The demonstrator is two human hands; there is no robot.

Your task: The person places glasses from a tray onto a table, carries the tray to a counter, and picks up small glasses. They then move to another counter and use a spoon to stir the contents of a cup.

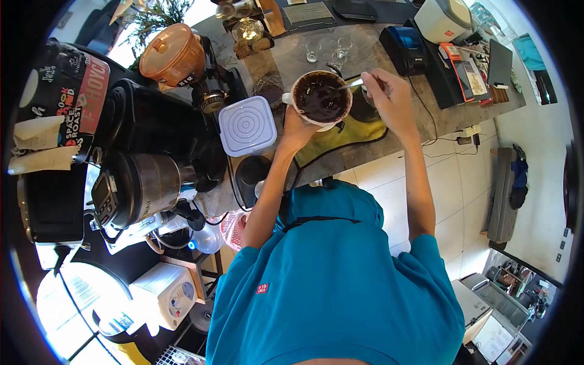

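Observation:
A white mug with dark brown liquid inside is tilted toward my view near the counter's front edge. My left hand is closed around its lower side, with some fingers hidden beneath it. Above the mug's right rim, my right hand pinches the handle of a metal spoon. The spoon's lower end dips into the liquid and is out of sight. Brown residue coats the mug's inner wall. Under and behind the mug lies a yellow-green cloth.
Left of the mug sits a square lidded container, beside a coffee grinder. Small glasses stand behind the mug. A dark blue-black device is at back right, its cable running over the counter edge.

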